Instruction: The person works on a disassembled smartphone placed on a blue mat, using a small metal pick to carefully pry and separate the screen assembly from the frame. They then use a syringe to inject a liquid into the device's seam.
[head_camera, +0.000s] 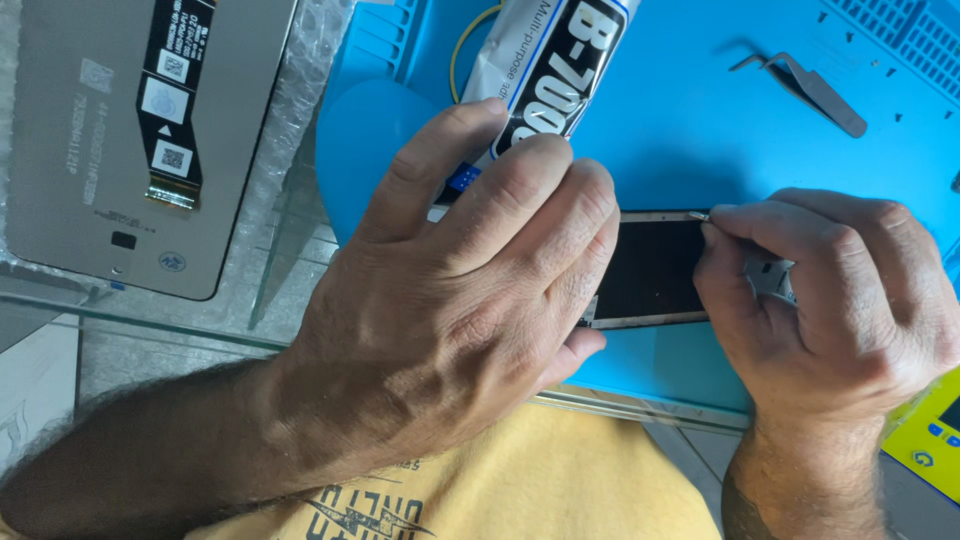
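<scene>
I see my left hand (470, 290) pressed flat over one end of a phone (655, 270) that lies dark side up on the blue mat (690, 130), near the mat's front edge. The fingers are spread and bear down on it; they pin it and are not closed around it. My right hand (830, 300) is at the phone's other end, its grip pinched tight on a thin tool (700, 215) whose small tip touches the phone's upper edge. I cannot tell what kind of tool it is, as the fingers hide nearly all of it.

I judge the phone light, stiff and flat, with a thin metal rim and a face that would crack or scratch easily. It looks slippery on the mat, so holding it by the long edges or pinning it from above seems safest, away from the bare rim.

A glue tube (545, 70) lies just behind my left hand; I cannot see whether it is capped or how full it is. Tweezers (810, 90) rest well apart on the mat. A spare screen panel (130, 140) lies face down on bubble wrap (290, 110) on the desk (180, 340).
</scene>
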